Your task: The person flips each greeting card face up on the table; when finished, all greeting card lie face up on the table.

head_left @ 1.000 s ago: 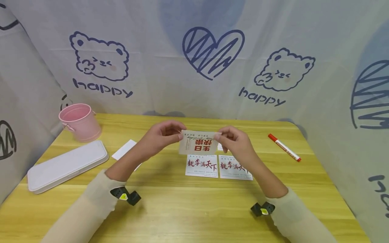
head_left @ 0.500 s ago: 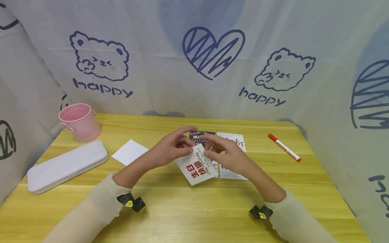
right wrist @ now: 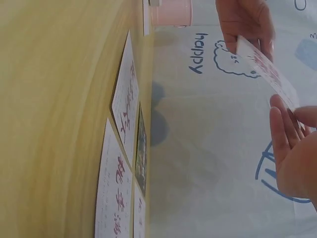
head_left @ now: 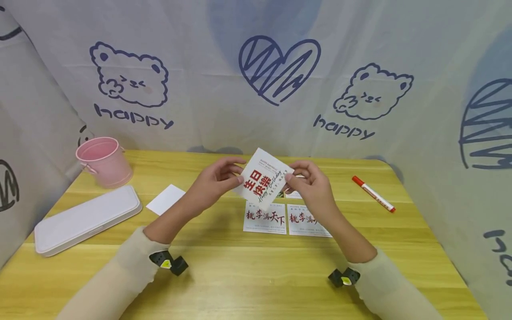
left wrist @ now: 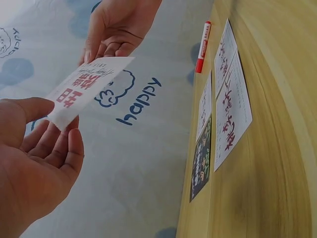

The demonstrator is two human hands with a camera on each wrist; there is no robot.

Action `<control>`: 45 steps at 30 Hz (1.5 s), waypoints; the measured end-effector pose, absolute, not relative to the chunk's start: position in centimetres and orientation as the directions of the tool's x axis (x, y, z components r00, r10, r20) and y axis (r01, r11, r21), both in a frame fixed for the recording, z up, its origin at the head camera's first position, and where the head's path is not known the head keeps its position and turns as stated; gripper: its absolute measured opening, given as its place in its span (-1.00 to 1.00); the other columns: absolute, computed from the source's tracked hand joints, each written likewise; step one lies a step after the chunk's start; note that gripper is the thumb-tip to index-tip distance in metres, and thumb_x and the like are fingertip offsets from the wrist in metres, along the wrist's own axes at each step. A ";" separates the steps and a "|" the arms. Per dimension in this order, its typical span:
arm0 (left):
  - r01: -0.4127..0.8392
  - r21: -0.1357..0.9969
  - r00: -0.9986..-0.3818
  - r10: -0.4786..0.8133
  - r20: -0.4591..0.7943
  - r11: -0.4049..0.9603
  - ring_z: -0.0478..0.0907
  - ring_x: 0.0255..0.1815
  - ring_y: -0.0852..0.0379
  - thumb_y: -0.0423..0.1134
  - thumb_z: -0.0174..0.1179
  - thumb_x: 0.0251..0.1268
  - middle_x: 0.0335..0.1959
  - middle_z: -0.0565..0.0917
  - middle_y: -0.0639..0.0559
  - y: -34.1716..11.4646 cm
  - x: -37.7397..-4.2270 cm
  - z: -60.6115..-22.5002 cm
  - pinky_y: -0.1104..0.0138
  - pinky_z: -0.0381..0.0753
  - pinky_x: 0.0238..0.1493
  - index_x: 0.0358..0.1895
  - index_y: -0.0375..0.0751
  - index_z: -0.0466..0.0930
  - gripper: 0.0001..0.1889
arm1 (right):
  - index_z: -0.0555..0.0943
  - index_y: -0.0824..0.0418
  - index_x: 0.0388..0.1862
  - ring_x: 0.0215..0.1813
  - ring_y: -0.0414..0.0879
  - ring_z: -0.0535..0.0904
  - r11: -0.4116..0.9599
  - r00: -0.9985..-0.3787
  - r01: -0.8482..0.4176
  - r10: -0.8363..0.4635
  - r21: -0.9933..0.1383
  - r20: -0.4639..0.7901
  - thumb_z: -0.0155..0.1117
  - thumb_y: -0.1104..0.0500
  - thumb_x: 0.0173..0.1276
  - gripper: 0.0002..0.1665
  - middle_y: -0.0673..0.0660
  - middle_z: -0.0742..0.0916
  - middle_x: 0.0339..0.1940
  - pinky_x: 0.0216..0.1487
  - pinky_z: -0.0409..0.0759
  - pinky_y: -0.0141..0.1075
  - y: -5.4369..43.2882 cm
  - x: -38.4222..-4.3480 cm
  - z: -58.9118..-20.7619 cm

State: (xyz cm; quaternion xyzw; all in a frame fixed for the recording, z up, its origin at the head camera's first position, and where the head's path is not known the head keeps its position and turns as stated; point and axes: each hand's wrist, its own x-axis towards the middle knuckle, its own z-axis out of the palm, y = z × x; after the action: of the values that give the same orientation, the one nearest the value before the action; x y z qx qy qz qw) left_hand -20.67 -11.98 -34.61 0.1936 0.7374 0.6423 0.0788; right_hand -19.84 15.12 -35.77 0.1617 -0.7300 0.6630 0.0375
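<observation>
A white birthday card [head_left: 262, 178] with red characters and black script is held up above the table, tilted cornerwise in the head view. My left hand [head_left: 218, 184] pinches its left corner between thumb and fingers. The opposite corner is pinched by my right hand [head_left: 314, 186]. Below it on the table lie two white cards with red brush lettering, a left one [head_left: 265, 218] and a right one [head_left: 306, 220], the latter partly behind my right hand. In the left wrist view a dark card [left wrist: 200, 168] and another white card [left wrist: 204, 106] lie behind those two.
A pink bucket [head_left: 106, 162] stands at the back left, with a long white case [head_left: 88, 221] in front of it. Blank white cards [head_left: 165, 199] lie beside my left forearm. A red-capped marker [head_left: 374, 194] rests at the right. A printed cloth [head_left: 208, 89] hangs behind the table.
The birthday card was upside down and level, then swung low with both hands close together. Now it is raised again, turned round, with the hands farther apart.
</observation>
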 end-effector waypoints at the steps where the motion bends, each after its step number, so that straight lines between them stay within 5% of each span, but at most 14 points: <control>1: 0.189 0.977 -0.914 0.381 0.140 0.095 0.62 -0.08 0.06 -0.36 0.19 0.43 0.08 0.63 -0.19 -12.0 -20.7 -34.6 0.33 0.64 0.00 0.34 -0.21 0.43 -0.56 | 0.46 0.30 0.15 -0.29 -0.06 0.72 0.047 -0.946 -0.281 -0.182 -0.958 0.269 0.25 0.27 0.46 -0.66 0.16 0.70 -0.18 -0.17 0.74 -0.24 15.1 -19.9 -35.8; 8: 0.224 0.969 -0.911 0.377 0.169 0.107 0.61 -0.18 0.06 -0.39 0.18 0.44 -0.01 0.65 -0.15 -12.1 -20.8 -34.7 0.31 0.63 -0.08 0.21 -0.23 0.54 -0.68 | 0.43 0.36 0.20 -0.22 -0.12 0.72 0.059 -0.936 -0.284 -0.233 -0.957 0.263 0.22 0.31 0.45 -0.61 0.16 0.67 -0.02 -0.08 0.72 -0.28 15.3 -20.0 -35.9; 12: 0.253 0.951 -0.888 0.433 0.155 0.177 0.62 -0.19 0.02 -0.38 0.16 0.45 -0.03 0.68 -0.12 -11.9 -20.6 -34.9 0.28 0.64 -0.12 0.14 -0.19 0.61 -0.74 | 0.48 0.20 0.31 -0.11 -0.09 0.70 0.164 -0.924 -0.307 -0.285 -0.937 0.253 0.26 0.25 0.45 -0.53 0.14 0.64 0.09 -0.07 0.69 -0.33 15.3 -19.8 -35.9; 20: 0.267 0.923 -0.870 0.481 0.107 0.277 0.59 -0.16 -0.01 -0.30 0.18 0.46 -0.02 0.69 -0.05 -11.8 -20.4 -35.0 0.20 0.62 -0.13 0.11 -0.08 0.66 -0.76 | 0.57 0.10 0.28 -0.18 0.00 0.71 0.293 -0.905 -0.353 -0.348 -0.889 0.245 0.29 0.13 0.48 -0.57 0.13 0.69 -0.04 -0.27 0.69 -0.30 14.8 -19.7 -36.3; 31: 0.147 0.969 -0.892 0.451 0.044 0.197 0.60 -0.12 -0.14 -0.27 0.21 0.45 -0.15 0.69 -0.11 -13.4 -21.9 -35.3 0.21 0.62 -0.04 0.18 -0.18 0.57 -0.70 | 0.53 0.22 0.27 -0.25 -0.13 0.68 0.228 -0.947 -0.271 -0.235 -0.935 0.217 0.29 0.23 0.44 -0.56 0.18 0.67 -0.04 -0.17 0.68 -0.35 14.9 -20.5 -36.8; 35: 0.118 0.978 -0.905 0.425 0.035 0.171 0.60 -0.16 -0.01 -0.27 0.22 0.44 -0.14 0.67 -0.06 -14.3 -23.1 -36.1 0.24 0.63 -0.06 0.19 -0.22 0.56 -0.68 | 0.53 0.26 0.26 -0.27 -0.08 0.67 0.221 -0.953 -0.210 -0.264 -0.953 0.149 0.32 0.25 0.41 -0.54 0.20 0.67 -0.06 -0.15 0.71 -0.24 14.2 -21.8 -37.0; 40: 0.089 0.978 -0.934 0.357 0.017 0.186 0.58 -0.20 0.10 -0.29 0.21 0.44 -0.09 0.64 -0.06 -16.1 -25.3 -37.1 0.28 0.63 -0.11 0.21 -0.32 0.52 -0.65 | 0.58 0.13 0.20 -0.12 0.22 0.63 0.308 -0.949 -0.160 -0.308 -0.938 0.061 0.38 0.20 0.38 -0.58 0.16 0.66 -0.10 -0.07 0.70 -0.02 12.3 -24.4 -37.3; 45: 0.086 0.962 -0.946 0.323 -0.003 0.261 0.59 -0.17 0.11 -0.26 0.18 0.47 -0.03 0.65 -0.11 -17.3 -27.9 -38.0 0.15 0.64 0.01 0.23 -0.32 0.50 -0.64 | 0.60 0.11 0.19 -0.08 0.12 0.66 0.445 -0.935 -0.222 -0.349 -0.868 0.061 0.37 0.18 0.40 -0.61 0.15 0.68 -0.08 0.02 0.66 0.09 10.7 -27.7 -38.1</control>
State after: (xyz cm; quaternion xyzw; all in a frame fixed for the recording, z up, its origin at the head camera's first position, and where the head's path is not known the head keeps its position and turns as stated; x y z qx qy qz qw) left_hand -27.90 -17.29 -38.03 0.1299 0.7876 0.5940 0.0997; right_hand -27.65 10.71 -38.10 0.1684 -0.8475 0.4993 -0.0633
